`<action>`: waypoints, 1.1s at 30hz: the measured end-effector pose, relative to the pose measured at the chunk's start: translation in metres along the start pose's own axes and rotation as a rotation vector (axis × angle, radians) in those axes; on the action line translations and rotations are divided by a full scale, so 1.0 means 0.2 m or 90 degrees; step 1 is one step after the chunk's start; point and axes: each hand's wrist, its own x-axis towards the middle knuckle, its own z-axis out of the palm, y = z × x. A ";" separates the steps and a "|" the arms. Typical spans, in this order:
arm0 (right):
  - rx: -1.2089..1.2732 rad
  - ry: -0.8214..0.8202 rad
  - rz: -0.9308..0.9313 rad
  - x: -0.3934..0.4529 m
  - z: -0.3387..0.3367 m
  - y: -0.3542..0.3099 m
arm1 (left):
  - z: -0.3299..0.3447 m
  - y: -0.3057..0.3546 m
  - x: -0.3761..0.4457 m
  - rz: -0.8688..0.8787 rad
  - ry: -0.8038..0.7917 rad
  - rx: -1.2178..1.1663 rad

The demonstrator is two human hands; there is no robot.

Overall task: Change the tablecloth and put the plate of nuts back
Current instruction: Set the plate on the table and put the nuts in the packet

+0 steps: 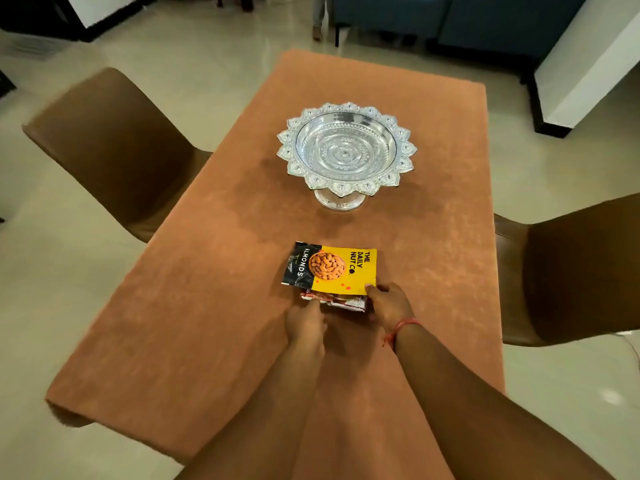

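At nine o'clock from the middle of the view a brown chair [114, 150] stands beside the left long edge of the counter [207, 341], its seat tucked partly under the edge. The counter is covered by an orange-brown tablecloth [433, 168] that lies flat and hangs over the near left corner.

Near six o'clock the left hand [304, 323] rests on the cloth with its fingers [313, 306] bent down onto the near left edge of a dark red packet [332, 301], touching or pinching it; which of the two cannot be told. That packet lies mostly hidden under a yellow and black almond packet [329, 268], which lies flat on the cloth just past the hands, its black end toward nine o'clock.

At twelve o'clock from the packets, and well apart from them, a silver footed plate [346, 150] with a scalloped rim stands upright on the cloth near the middle of the counter; no nuts show in its bowl.

Just right of the left hand, the right hand [389, 306] grips the near right corner of the packets, thumb on top of the yellow one and fingers curled beneath. A red thread [401, 329] circles that wrist.

At three o'clock a second brown chair [571, 268] stands against the right long edge. At one o'clock, beyond the counter, a blue sofa [450, 19] sits on the pale floor [207, 64].
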 end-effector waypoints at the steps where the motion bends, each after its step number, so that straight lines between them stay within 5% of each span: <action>1: 0.024 -0.001 -0.002 0.03 0.02 0.00 | 0.03 0.01 0.01 -0.001 -0.008 -0.013; 14: 0.013 0.127 -0.135 0.07 -0.10 0.00 | 0.13 -0.01 0.00 0.032 -0.058 -0.091; 22: 0.486 -0.003 -0.096 0.12 -0.43 -0.09 | 0.25 -0.12 -0.19 0.119 0.001 -0.152; 33: 0.402 -0.183 -0.136 0.16 -1.00 -0.27 | 0.51 -0.15 -0.54 0.237 0.129 -0.086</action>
